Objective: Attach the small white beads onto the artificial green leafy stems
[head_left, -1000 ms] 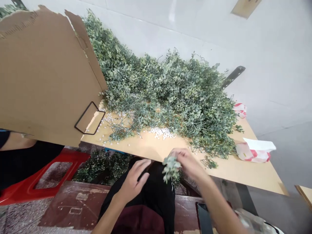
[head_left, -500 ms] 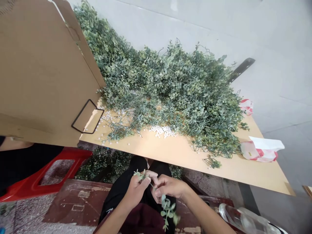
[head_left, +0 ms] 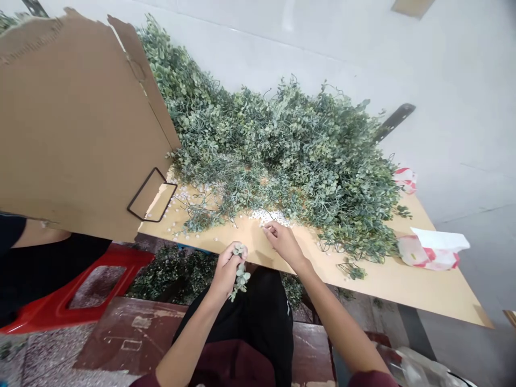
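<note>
My left hand [head_left: 228, 269] is closed around a small sprig of artificial eucalyptus [head_left: 241, 279], which hangs below my fingers at the table's near edge. My right hand [head_left: 284, 243] reaches onto the tan tabletop [head_left: 363, 282], its fingers bunched right by a pile of small white beads [head_left: 271, 216]. I cannot tell whether those fingers hold a bead. Behind the beads lies a large heap of grey-green artificial foliage [head_left: 290, 145], with more beads scattered along its left edge.
A cardboard sheet [head_left: 80, 123] with a black wire frame [head_left: 152, 195] blocks the left side. A co-worker's arm [head_left: 40, 234] shows beneath it. Further foliage [head_left: 169, 274] lies below the table, beside a red plastic stool [head_left: 97, 285]. A red-and-white bag [head_left: 429, 250] sits at the right.
My hands were together on the sprig over my lap. Now my left hand alone holds it, and my right hand has moved forward onto the table by the beads.
</note>
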The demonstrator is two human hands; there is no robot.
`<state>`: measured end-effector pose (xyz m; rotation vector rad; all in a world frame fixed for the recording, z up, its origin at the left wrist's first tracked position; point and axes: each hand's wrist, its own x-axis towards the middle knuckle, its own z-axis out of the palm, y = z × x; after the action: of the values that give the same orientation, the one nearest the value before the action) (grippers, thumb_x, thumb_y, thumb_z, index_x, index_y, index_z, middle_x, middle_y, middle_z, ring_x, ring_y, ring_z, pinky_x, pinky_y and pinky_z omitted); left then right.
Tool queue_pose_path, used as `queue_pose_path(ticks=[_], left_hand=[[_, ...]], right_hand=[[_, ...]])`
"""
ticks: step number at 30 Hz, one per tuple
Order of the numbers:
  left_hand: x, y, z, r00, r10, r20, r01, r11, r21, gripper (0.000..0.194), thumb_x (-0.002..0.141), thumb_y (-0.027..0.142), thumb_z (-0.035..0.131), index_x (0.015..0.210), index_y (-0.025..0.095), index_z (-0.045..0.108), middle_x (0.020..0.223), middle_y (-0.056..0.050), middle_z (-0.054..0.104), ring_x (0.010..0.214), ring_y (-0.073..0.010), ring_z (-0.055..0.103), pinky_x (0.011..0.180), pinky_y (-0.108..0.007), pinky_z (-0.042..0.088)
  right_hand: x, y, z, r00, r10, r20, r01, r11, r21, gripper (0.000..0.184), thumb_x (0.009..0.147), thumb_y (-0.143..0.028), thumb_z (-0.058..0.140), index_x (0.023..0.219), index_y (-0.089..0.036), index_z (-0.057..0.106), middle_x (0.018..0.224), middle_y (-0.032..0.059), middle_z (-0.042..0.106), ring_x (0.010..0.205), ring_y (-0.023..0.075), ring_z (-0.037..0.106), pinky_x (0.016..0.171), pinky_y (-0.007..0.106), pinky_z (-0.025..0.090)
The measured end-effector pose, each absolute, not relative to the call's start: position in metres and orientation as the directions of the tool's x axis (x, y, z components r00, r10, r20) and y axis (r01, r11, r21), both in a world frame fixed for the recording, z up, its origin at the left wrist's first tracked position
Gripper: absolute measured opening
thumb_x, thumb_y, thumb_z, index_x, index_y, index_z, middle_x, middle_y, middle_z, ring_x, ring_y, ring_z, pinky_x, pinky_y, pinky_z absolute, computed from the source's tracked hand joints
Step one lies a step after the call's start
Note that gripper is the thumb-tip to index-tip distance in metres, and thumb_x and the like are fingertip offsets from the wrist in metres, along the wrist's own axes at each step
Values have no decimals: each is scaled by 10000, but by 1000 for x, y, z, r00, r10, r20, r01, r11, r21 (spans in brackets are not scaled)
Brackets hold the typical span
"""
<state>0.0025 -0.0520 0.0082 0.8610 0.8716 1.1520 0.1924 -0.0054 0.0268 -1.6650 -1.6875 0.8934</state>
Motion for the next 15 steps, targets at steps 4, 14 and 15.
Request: queue_pose_path(ticks=[4, 14, 15], left_hand=[[10, -39, -2, 325, 938, -123, -353, 241, 904, 110, 832, 275, 490, 788, 176, 513, 691, 31, 414, 568, -85, 349, 524, -181, 327], [10, -22, -4, 339, 938, -72, -180, 140, 974, 417, 918, 557, 447, 759, 177, 508, 679, 28, 397, 606, -97, 403, 590, -204, 389], [10, -21, -3, 343, 936, -79, -178, 147, 973, 410, 917, 557, 446, 783, 177, 519, 686, 26, 409, 603, -97, 400, 589, -206, 383]], right_hand=[[182, 5, 17, 5, 1000, 2, 764, -2, -645, 106, 853, -251, 514, 867, -198, 605, 574, -28, 540, 564, 161, 523, 582, 248, 367], [168, 21, 28, -183, 983, -14, 935, 170, -312, 109, 924, -200, 501, 966, -219, 599, 906, 54, 680, 761, 184, 601, 632, 247, 329], [166, 23, 29, -176, 984, -37, 944, 158, -291, 99, 924, -194, 500, 943, -211, 596, 901, 60, 682, 761, 186, 604, 625, 250, 325]])
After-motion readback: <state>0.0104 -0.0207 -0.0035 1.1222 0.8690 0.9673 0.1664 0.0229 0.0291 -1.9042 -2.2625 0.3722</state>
